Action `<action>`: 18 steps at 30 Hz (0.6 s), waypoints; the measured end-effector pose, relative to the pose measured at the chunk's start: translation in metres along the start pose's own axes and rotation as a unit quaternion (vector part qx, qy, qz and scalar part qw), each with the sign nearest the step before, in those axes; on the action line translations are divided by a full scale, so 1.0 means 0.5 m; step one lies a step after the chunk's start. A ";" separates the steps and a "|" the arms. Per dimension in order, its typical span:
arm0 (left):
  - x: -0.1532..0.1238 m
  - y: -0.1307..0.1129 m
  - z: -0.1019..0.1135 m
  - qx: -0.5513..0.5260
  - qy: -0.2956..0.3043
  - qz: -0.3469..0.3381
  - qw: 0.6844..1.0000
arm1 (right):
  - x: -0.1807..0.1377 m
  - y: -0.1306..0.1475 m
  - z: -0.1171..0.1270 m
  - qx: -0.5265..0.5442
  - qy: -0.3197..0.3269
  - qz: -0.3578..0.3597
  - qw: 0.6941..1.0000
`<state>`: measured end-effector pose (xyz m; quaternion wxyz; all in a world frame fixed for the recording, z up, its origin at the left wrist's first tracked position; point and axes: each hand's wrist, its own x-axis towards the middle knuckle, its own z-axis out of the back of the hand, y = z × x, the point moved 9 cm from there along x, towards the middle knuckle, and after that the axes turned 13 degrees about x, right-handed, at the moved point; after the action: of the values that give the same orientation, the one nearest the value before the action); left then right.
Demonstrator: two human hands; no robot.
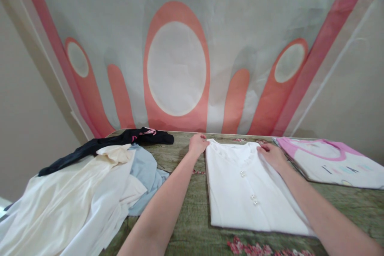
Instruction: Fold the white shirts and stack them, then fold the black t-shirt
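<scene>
Both my arms reach forward across the table (192, 192), bare to the elbow and spread slightly apart, with the folded white blouse (249, 192) lying between them. My left hand (197, 144) rests at the blouse's far left corner, fingers curled down onto the shoulder edge where it meets the cloth-covered tabletop. My right hand (271, 155) lies palm-down on the far right shoulder of the same blouse, fingers spread flat and pressing the fabric rather than pinching it. Neither hand is closed around anything; both are loosely opened against the garment's top edge.

The blouse lies flat in a neat rectangle, collar away from me, its near hem well short of my elbows. I count three pearly buttons (253, 200) down its front: one higher up, two close together lower down.

To my left sits one loose heap of clothes (81, 196): a cream garment on top, one pale blue piece (148, 172) poking out beside it, and one black garment with pink print (120, 142) stretched along the far edge. To my right, just beside the blouse, lies one folded white-and-pink T-shirt (330, 162). A single grey-and-coral patterned cloth (177, 68) hangs on the wall behind the table
</scene>
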<state>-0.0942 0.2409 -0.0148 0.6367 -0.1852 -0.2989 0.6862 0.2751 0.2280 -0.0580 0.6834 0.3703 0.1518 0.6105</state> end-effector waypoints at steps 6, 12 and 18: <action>0.001 0.000 -0.038 -0.038 0.043 0.017 0.998 | -0.002 0.002 0.009 -0.016 -0.011 0.000 1.000; -0.004 0.012 -0.022 0.019 0.014 0.014 1.000 | -0.006 0.010 0.012 -0.041 -0.011 0.003 0.999; -0.017 0.008 0.012 0.082 -0.016 -0.012 0.996 | -0.017 0.018 0.011 -0.053 -0.019 -0.005 0.998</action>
<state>-0.1002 0.2316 -0.0137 0.6533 -0.1175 -0.2543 0.7033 0.2708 0.2178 -0.0501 0.7076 0.3442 0.1083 0.6075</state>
